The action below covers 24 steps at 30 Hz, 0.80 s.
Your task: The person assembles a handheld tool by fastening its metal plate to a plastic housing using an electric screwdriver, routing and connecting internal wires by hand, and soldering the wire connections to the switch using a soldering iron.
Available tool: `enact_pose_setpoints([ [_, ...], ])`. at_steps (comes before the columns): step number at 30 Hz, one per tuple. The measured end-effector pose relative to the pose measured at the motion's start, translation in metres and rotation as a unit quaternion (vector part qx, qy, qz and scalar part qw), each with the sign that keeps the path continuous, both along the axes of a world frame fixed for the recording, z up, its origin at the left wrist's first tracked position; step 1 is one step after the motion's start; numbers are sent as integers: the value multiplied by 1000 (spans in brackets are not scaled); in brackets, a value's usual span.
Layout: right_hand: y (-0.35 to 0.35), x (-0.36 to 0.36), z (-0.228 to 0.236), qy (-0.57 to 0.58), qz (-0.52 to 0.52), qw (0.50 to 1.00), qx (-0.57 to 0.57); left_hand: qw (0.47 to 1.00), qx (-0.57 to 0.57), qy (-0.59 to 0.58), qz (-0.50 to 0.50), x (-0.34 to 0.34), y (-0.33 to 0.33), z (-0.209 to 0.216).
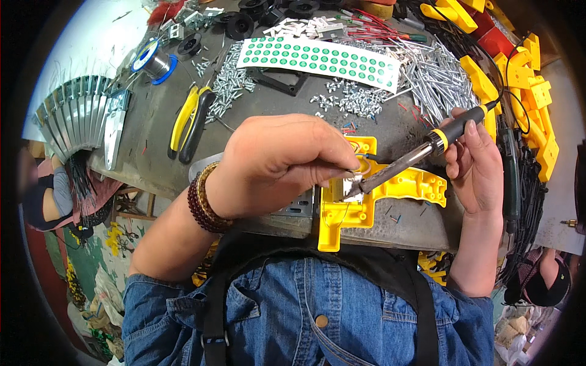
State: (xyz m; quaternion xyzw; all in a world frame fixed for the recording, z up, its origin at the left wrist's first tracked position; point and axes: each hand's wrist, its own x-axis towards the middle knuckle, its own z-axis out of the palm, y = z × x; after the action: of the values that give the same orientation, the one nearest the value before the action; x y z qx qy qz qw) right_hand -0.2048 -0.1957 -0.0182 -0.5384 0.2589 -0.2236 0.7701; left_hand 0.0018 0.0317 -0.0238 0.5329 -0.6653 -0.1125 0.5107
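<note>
My right hand (478,168) grips a soldering iron (453,129) by its black and yellow handle. The iron's metal barrel slants down to the left, and its tip is at small metal parts inside an open yellow plastic housing (408,185). My left hand (274,152) is closed in a pinch over the housing's left side, close to the iron's tip. A thin wire (364,163) shows at its fingertips; the hand hides part of the metal parts and the fingers' exact hold. The housing lies near the table's front edge, its handle-shaped end pointing right.
Yellow-and-black pliers (190,122), a solder spool (154,61) and fanned metal blades (70,119) lie left. Screws (229,88), a green-dotted sticker sheet (320,60) and long metal pins (436,76) lie beyond the hands. More yellow housings (537,94) and black cables are right.
</note>
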Motion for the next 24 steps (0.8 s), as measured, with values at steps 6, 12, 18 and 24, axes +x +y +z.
enact_pose_setpoints([
  [6, 0, -2, -1, -1, -12, 1000, -10, 916, 185, 355, -32, 1, -1, 8],
  [12, 5, 0, 2, -5, -13, 1000, -4, 950, 93, 294, -56, -5, 0, 1],
  [18, 5, -3, 2, -10, -6, 1000, -4, 993, 114, 18, -9, -5, 2, 21],
  [24, 4, -2, -1, -10, -6, 1000, -8, 992, 120, 27, -10, -2, 1, 21],
])
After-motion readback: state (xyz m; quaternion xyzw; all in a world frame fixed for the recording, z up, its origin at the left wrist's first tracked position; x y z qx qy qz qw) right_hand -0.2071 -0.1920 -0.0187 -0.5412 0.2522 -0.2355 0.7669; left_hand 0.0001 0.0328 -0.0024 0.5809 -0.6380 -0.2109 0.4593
